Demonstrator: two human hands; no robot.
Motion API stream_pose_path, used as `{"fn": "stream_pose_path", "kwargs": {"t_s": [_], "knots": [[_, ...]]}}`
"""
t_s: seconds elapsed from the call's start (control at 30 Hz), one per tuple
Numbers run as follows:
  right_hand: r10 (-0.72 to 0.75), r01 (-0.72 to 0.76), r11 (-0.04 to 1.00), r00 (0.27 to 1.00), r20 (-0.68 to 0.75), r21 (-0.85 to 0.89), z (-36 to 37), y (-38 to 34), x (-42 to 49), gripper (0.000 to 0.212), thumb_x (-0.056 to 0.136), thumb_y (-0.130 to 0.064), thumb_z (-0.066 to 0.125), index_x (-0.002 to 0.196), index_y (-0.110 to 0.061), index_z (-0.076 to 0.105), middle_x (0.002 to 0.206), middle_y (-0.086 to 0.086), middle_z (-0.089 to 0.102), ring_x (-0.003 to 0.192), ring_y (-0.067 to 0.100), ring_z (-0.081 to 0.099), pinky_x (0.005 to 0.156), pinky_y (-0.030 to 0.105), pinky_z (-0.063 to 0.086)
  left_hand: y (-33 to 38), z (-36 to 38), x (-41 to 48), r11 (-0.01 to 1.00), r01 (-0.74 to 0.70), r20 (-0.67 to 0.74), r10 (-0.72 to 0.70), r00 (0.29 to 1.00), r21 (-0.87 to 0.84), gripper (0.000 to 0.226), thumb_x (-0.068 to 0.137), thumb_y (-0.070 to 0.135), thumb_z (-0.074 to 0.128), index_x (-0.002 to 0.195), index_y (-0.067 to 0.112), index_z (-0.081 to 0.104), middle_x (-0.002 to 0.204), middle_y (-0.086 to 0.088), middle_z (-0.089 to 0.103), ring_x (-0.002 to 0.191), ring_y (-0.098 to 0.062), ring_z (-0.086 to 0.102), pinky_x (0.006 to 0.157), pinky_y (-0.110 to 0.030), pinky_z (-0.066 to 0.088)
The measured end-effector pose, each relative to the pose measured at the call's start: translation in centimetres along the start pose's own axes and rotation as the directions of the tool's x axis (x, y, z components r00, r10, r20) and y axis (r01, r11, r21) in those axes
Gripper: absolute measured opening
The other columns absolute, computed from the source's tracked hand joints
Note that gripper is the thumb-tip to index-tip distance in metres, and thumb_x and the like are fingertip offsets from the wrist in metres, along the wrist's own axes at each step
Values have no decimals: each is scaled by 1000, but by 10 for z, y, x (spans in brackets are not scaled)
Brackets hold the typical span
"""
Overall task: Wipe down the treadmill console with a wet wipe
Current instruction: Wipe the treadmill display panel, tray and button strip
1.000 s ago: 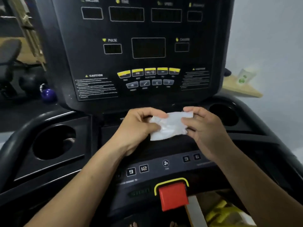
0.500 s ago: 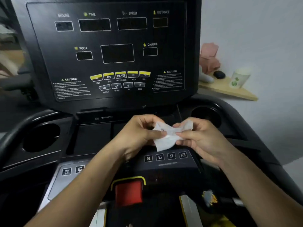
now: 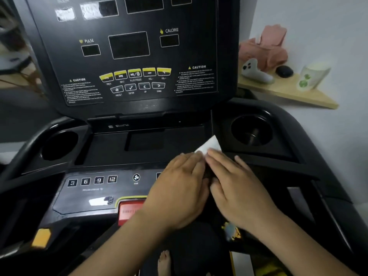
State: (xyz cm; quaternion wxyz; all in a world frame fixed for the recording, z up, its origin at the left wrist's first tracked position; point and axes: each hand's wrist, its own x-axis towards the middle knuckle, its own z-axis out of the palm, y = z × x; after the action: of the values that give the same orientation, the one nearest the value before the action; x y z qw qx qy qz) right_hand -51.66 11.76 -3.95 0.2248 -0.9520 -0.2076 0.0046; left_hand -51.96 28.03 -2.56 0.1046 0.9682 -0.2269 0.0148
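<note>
Your left hand point(image 3: 179, 188) and right hand point(image 3: 237, 188) no longer pinch the wet wipe point(image 3: 210, 145); fingers straight, they press it flat on the treadmill console point(image 3: 111, 148) ledge, beside the right cup holder point(image 3: 251, 130).

Dim, soft, bowed edges; perhaps overhead glare on console point(image 3: 127, 62).

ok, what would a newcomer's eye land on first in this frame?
The left hand and right hand lie flat side by side at the centre of the console. A white corner of the wet wipe pokes out past their fingertips toward the right cup holder. Next come the red button, low at centre beside the left wrist, and the yellow buttons on the upright panel.
</note>
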Motion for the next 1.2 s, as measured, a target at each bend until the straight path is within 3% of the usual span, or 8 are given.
{"fn": "stream_pose_path", "kwargs": {"t_s": [0.13, 0.27, 0.4, 0.5, 0.73, 0.83, 0.97, 1.2], "knots": [[57, -57, 998, 998, 3, 19, -12, 11, 46, 41, 93, -26, 35, 131, -23, 53, 155, -6, 34, 129, 17, 41, 107, 38, 30, -10, 9, 32, 1000, 10, 83, -12, 996, 27, 55, 92, 34, 24, 134, 3, 44, 134, -17, 55, 126, -32, 51, 117, -38, 28], [105, -105, 995, 994, 22, -2, -17, 14, 41, 44, 95, -21, 36, 138, -20, 43, 136, 4, 56, 120, 21, 49, 105, 39, 33, -3, 10, 15, 999, -17, 16, 17, 1000, 39, 60, 91, 35, 26, 136, 0, 44, 138, -20, 53, 134, -31, 45, 118, -37, 26], [126, -132, 991, 977, 170, 24, -11, 20, 40, 56, 99, -22, 28, 154, -19, 19, 161, -6, 15, 146, 4, 9, 121, 38, 3, 3, 13, 20, 997, -22, 27, 20, 999, 79, 75, 92, 45, 10, 151, 1, 26, 157, -19, 30, 147, -28, 23, 122, -37, 12], [109, -125, 985, 986, 126, 123, -11, 26, 75, 53, 99, -16, 31, 152, -22, 27, 161, -13, 10, 146, 3, 9, 121, 33, 3, -2, 14, 37, 990, 5, 95, -18, 995, 139, 74, 95, 46, 1, 153, 2, 11, 161, -17, 17, 150, -25, 11, 123, -38, 4], [37, -41, 995, 998, 45, 93, -2, 15, 13, 52, 100, -15, 31, 151, -25, 22, 153, -22, 11, 118, -36, -17, 106, 3, -10, -1, 12, 0, 975, -154, -47, 163, 985, 157, 58, 96, 36, 34, 139, -1, 47, 140, -20, 53, 134, -32, 46, 115, -52, 27], [59, -59, 998, 997, 40, -2, -1, 5, -24, 54, 98, -25, 27, 150, -28, 15, 154, -22, 8, 128, -28, -14, 117, 16, -1, 5, 9, -14, 976, -211, -151, 217, 964, 54, 45, 90, 23, 48, 130, 3, 54, 128, -13, 59, 120, -28, 54, 109, -46, 36], [204, -204, 979, 975, 87, -2, 2, -4, -41, 56, 99, -34, 28, 145, -41, -1, 151, -31, -9, 133, -16, -22, 119, 25, 4, 5, 24, -15, 973, -182, -130, 201, 971, 141, 51, 91, 18, 42, 139, 1, 49, 140, -19, 53, 132, -31, 48, 109, -48, 39], [121, -122, 992, 992, -34, -29, 7, -8, -32, 62, 91, -35, 17, 149, -18, 32, 158, -22, 7, 144, -5, -6, 119, 26, 12, 3, 20, -29, 973, -97, -111, 122, 986, 212, 47, 95, 33, 45, 128, 3, 59, 141, -20, 52, 99, -33, 54, 80, -44, 42]]}}
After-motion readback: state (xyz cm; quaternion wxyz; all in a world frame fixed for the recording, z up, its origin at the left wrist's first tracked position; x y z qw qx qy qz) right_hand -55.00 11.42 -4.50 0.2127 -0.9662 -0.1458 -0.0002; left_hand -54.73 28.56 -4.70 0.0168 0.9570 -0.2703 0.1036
